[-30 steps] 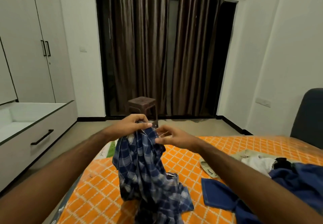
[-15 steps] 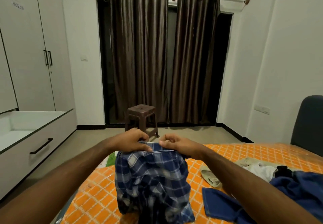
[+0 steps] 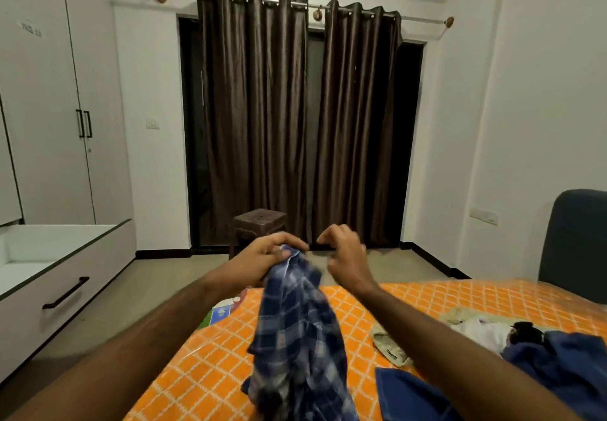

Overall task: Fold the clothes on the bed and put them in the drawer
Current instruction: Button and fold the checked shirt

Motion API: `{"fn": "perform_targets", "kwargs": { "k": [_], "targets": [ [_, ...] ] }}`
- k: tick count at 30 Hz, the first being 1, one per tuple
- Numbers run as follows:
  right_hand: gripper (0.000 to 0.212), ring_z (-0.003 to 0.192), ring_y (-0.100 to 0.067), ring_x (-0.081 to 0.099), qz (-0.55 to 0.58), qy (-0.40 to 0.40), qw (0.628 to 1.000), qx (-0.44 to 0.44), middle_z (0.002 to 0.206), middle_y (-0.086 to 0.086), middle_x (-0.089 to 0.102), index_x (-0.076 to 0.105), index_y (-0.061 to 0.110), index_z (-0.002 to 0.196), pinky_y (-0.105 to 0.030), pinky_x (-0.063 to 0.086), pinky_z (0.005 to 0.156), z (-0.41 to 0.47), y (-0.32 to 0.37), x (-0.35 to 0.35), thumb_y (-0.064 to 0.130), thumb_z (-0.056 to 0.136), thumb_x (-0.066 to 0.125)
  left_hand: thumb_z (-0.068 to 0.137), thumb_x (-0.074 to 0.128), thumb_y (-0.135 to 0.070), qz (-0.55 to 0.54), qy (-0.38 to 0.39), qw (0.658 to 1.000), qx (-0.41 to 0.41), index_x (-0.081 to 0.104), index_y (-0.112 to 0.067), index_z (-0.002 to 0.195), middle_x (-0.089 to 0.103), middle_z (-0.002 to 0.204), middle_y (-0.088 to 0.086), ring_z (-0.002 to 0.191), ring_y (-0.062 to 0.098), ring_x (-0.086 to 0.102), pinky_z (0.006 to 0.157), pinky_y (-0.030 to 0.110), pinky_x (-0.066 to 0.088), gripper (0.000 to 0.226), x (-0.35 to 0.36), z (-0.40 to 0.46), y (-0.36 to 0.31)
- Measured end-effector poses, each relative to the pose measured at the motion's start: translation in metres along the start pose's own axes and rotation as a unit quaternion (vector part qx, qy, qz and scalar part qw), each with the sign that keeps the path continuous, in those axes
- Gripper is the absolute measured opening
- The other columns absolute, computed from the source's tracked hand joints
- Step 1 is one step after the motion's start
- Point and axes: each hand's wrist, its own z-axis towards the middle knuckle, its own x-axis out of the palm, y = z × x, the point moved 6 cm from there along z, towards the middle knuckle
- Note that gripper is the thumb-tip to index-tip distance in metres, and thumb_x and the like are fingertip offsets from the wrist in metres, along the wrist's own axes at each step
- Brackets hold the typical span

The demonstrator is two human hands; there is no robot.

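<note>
A blue-and-white checked shirt (image 3: 297,332) hangs bunched above the orange patterned bed (image 3: 210,364). My left hand (image 3: 262,256) grips its top edge. My right hand (image 3: 345,253) hovers just to the right of the cloth with fingers curled and holds nothing. More clothes lie at the right of the bed: a dark blue garment (image 3: 558,364), a white one (image 3: 483,332), a beige one (image 3: 391,345). The white drawer (image 3: 65,276) stands pulled out at the left, with a black handle.
A brown plastic stool (image 3: 258,223) stands on the floor in front of dark curtains (image 3: 295,118). White wardrobe doors (image 3: 52,98) rise at the left. A dark blue chair back (image 3: 574,243) sits beyond the bed at the right.
My right hand has let go of the shirt's top edge and moved off to the right. The shirt, spread between both hands before, now hangs bunched from my left hand alone.
</note>
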Motion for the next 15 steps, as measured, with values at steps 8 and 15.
{"fn": "perform_targets", "kwargs": {
  "k": [8,15],
  "targets": [
    [0.024,0.099,-0.008,0.053,0.205,-0.129,0.970,-0.022,0.107,0.018,0.047,0.052,0.030,0.108,-0.030,0.051,0.081,-0.032,0.041,-0.019,0.044,0.092,0.063,0.093,0.038,0.015,0.007,-0.149,0.988,0.033,0.058,-0.014,0.128,0.069,0.116,0.003,0.114,0.015,0.065,0.090,0.025,0.055,0.049,-0.012,0.027,-0.016],
    [0.011,0.081,-0.015,0.064,0.228,-0.031,0.973,0.026,0.087,0.007,0.065,0.055,0.028,0.099,-0.049,0.054,0.071,-0.002,0.060,-0.006,0.022,0.090,0.058,0.092,0.063,-0.011,0.267,-0.315,0.888,0.204,0.077,-0.018,0.102,0.075,0.085,-0.009,0.077,-0.003,0.069,0.075,0.018,0.055,0.019,-0.025,0.017,-0.072]
  ]
}}
